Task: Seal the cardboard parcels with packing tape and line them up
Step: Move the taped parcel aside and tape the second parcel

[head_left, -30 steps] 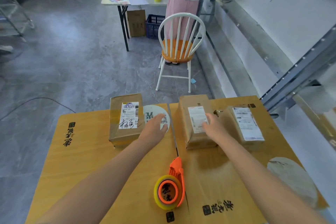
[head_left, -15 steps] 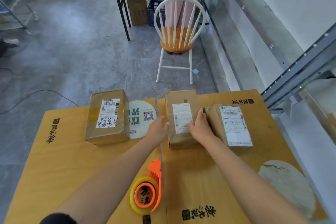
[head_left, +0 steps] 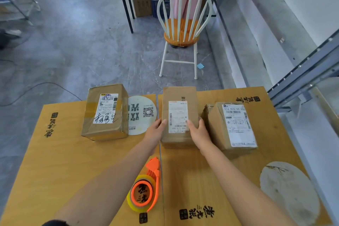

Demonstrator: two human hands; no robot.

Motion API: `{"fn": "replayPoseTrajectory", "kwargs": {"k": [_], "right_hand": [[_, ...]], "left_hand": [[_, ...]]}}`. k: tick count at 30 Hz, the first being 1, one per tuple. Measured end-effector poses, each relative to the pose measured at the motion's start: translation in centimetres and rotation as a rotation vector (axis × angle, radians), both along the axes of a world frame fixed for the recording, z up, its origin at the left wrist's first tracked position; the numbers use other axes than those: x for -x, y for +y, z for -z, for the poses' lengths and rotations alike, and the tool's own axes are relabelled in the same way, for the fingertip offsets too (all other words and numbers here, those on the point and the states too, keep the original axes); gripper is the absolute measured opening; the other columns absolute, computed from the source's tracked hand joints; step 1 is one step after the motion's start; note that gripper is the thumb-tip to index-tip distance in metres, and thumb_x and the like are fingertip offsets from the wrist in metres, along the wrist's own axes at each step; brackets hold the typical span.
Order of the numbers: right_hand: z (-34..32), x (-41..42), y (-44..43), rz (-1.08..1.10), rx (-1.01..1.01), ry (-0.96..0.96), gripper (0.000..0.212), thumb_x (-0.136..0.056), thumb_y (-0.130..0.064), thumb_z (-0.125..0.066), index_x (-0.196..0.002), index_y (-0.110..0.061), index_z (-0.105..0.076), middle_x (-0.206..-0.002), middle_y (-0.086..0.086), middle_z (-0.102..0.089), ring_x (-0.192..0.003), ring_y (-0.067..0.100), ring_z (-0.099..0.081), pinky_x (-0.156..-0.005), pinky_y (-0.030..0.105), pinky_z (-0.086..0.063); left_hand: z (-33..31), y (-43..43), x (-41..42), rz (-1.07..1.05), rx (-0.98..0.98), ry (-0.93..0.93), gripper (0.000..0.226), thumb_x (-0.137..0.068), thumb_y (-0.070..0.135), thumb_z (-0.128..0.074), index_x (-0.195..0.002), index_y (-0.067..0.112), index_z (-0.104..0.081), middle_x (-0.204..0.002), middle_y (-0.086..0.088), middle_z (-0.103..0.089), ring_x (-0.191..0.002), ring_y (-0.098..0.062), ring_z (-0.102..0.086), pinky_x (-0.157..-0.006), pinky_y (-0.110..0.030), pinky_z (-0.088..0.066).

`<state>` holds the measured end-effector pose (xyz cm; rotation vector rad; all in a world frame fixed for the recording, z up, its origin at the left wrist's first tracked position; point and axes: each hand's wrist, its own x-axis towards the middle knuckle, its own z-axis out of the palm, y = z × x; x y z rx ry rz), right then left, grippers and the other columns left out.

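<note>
Three cardboard parcels sat in a loose row on the wooden table (head_left: 64,161). The middle parcel (head_left: 179,95) lay at 12 o'clock from the tape dispenser (head_left: 145,191), which rested near the table's front edge.

The left hand (head_left: 156,132) gripped the middle parcel's 9 o'clock side, with its thumb hooked over the top face and its other fingers mostly hidden down the side. The right hand (head_left: 199,132) gripped the 3 o'clock side the same way, thumb on top just beside the white label.

The left parcel (head_left: 106,112) lay at 10 o'clock from the dispenser, well apart from the middle one. A round printed disc (head_left: 142,114) lay between them, its edge hidden behind the left parcel. The right parcel (head_left: 231,126) lay at 2 o'clock, just beside the right hand. A white chair (head_left: 183,29) stood on the floor beyond the table at 12 o'clock.
</note>
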<state>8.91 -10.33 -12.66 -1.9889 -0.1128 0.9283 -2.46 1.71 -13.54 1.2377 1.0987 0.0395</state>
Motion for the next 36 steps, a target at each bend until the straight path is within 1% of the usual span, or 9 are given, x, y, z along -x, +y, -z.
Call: {"fn": "replayPoseTrajectory", "kwargs": {"k": [3, 7, 12, 16, 19, 21, 26, 30, 36], "right_hand": [[-1.2, 1.6, -0.3, -0.002, -0.053, -0.047, 0.051, -0.103, -0.033, -0.045, -0.150, -0.023, -0.029, -0.137, 0.000, -0.055, -0.119, 0.018, -0.053, -0.096, 0.031, -0.042], [-3.4, 3.0, -0.4, -0.032, -0.089, -0.110, 0.041, -0.102, -0.038, -0.047, -0.138, -0.022, -0.036, -0.125, -0.004, -0.059, -0.104, 0.011, -0.057, -0.083, 0.028, -0.044], [-7.2, 4.9, 0.6, -0.076, -0.191, -0.196, 0.034, -0.101, -0.036, -0.051, -0.119, -0.015, -0.032, -0.100, -0.015, -0.052, -0.087, -0.002, -0.055, -0.060, 0.012, -0.041], [-8.6, 7.9, 1.3, -0.096, -0.269, -0.211, 0.035, -0.101, -0.037, -0.050, -0.124, -0.023, -0.028, -0.113, -0.011, -0.057, -0.099, -0.001, -0.059, -0.076, 0.016, -0.047], [-9.4, 10.4, 1.7, -0.145, -0.303, -0.201, 0.043, -0.102, -0.039, -0.049, -0.139, -0.033, -0.028, -0.114, -0.018, -0.057, -0.098, -0.005, -0.058, -0.070, 0.011, -0.046], [-9.8, 12.5, 1.8, -0.168, -0.321, -0.202, 0.048, -0.102, -0.040, -0.049, -0.145, -0.036, -0.029, -0.119, -0.017, -0.058, -0.105, -0.001, -0.059, -0.075, 0.012, -0.047], [-10.4, 17.7, 2.2, -0.158, -0.331, -0.213, 0.047, -0.101, -0.037, -0.052, -0.143, -0.035, -0.032, -0.113, -0.023, -0.058, -0.101, -0.005, -0.060, -0.071, 0.011, -0.049], [-10.0, 22.0, 2.0, -0.132, -0.292, -0.183, 0.038, -0.100, -0.038, -0.052, -0.132, -0.033, -0.033, -0.110, -0.015, -0.062, -0.096, 0.001, -0.065, -0.071, 0.022, -0.055], [-8.8, 27.4, 2.0, -0.102, -0.191, -0.230, 0.024, -0.102, -0.041, -0.043, -0.120, -0.028, -0.032, -0.111, -0.008, -0.058, -0.097, 0.008, -0.060, -0.071, 0.028, -0.049]], "left_hand": [[-1.0, -0.9, 1.6, -0.056, 0.019, -0.095, 0.043, -0.100, 0.044, -0.052, -0.141, 0.032, -0.053, -0.135, 0.012, -0.058, -0.121, -0.010, -0.055, -0.093, -0.026, -0.046], [-2.2, -1.3, 3.9, -0.159, 0.058, -0.161, 0.051, -0.090, 0.053, -0.062, -0.138, 0.039, -0.055, -0.137, 0.012, -0.060, -0.128, -0.012, -0.053, -0.111, -0.040, -0.042], [-5.0, -1.2, 6.9, -0.339, 0.071, -0.261, 0.051, -0.091, 0.040, -0.068, -0.139, 0.029, -0.054, -0.136, 0.011, -0.058, -0.127, -0.011, -0.051, -0.110, -0.033, -0.038], [-7.9, -0.9, 10.3, -0.376, 0.010, -0.327, 0.042, -0.088, 0.037, -0.072, -0.128, 0.034, -0.062, -0.124, 0.010, -0.069, -0.122, -0.012, -0.059, -0.110, -0.038, -0.043], [-8.9, 0.0, 13.1, -0.383, -0.033, -0.330, 0.025, -0.084, 0.040, -0.075, -0.108, 0.046, -0.069, -0.120, 0.012, -0.071, -0.121, -0.015, -0.061, -0.109, -0.043, -0.044], [-8.9, 0.4, 15.2, -0.405, -0.041, -0.348, 0.024, -0.084, 0.040, -0.076, -0.105, 0.048, -0.070, -0.120, 0.012, -0.070, -0.121, -0.015, -0.060, -0.108, -0.043, -0.045], [-9.1, 0.0, 20.6, -0.388, -0.056, -0.390, 0.040, -0.090, 0.035, -0.070, -0.129, 0.033, -0.063, -0.116, 0.012, -0.072, -0.115, -0.011, -0.065, -0.104, -0.042, -0.049], [-9.3, -0.4, 25.0, -0.409, -0.073, -0.357, 0.044, -0.091, 0.037, -0.068, -0.134, 0.033, -0.060, -0.119, 0.014, -0.071, -0.115, -0.009, -0.063, -0.101, -0.039, -0.051], [-8.2, -1.1, 30.9, -0.374, -0.045, -0.347, 0.041, -0.093, 0.032, -0.066, -0.134, 0.029, -0.061, -0.117, 0.014, -0.072, -0.108, -0.005, -0.066, -0.073, -0.019, -0.054]]}}
